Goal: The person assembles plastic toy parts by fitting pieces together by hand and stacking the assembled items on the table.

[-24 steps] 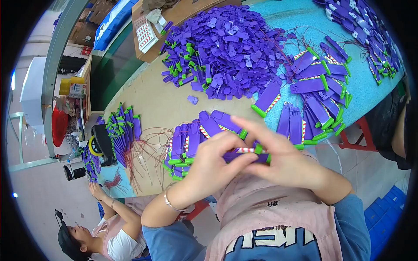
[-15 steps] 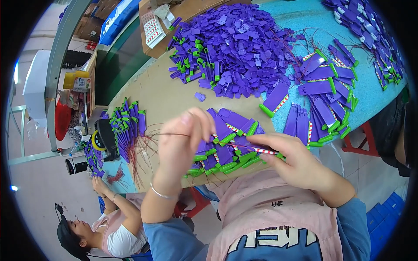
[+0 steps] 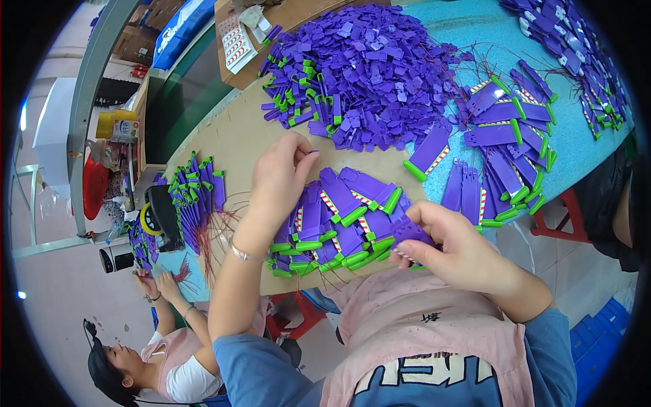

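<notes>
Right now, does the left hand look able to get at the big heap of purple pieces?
Probably yes: the left hand is close to the near edge of the heap, and nothing visible stands between except a small purple piece at its fingertips, which seems unlikely to block it.

Tan tabletop (image 3: 237,136): smooth, low sheen; blue covering (image 3: 468,27) toward right end speckled, matt. Purple panels (image 3: 334,191) along near edge: smooth plastic, satin; green end caps (image 3: 354,216) plastic, glossier. Small purple plates (image 3: 366,68) heaped by far edge: plastic, glinting. Moulded part (image 3: 407,230) in right hand (image 3: 458,244): purple plastic, surface uneven. Bangle (image 3: 241,252): polished metal. Apron (image 3: 400,298): matt pink cloth, wrinkled. Sticker sheet (image 3: 237,46): paper.
</notes>
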Action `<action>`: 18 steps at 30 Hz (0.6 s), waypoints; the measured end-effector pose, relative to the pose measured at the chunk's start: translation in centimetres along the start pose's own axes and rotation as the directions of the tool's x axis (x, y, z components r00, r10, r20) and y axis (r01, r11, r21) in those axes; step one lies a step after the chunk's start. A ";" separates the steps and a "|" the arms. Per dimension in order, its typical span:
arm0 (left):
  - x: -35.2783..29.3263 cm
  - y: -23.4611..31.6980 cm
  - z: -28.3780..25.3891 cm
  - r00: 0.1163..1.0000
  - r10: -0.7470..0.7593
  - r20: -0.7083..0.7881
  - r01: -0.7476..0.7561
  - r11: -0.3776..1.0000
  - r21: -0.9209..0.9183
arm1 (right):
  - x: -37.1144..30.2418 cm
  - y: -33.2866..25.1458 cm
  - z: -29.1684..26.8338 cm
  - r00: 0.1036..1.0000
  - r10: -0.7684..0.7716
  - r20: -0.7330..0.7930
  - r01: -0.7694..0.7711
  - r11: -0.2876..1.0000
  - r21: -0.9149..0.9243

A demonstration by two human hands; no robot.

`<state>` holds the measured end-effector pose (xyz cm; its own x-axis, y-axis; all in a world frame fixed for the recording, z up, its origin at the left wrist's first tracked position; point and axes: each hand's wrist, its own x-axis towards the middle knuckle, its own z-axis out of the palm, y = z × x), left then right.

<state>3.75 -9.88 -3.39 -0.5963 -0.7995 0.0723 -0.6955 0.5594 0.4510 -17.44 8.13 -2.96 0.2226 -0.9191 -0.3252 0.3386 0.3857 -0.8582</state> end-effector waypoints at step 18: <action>-5.5 10.0 1.7 0.993 -0.077 -0.091 -0.004 0.742 -0.670 | 1.4 0.9 0.9 0.883 -0.460 -0.097 0.321 0.741 -0.590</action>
<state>-0.58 0.43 -0.79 -0.5023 -0.8566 0.1181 -0.2452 0.2721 0.9305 -16.05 7.28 -3.81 -0.0484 -0.9964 0.0692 -0.2170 -0.0571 -0.9745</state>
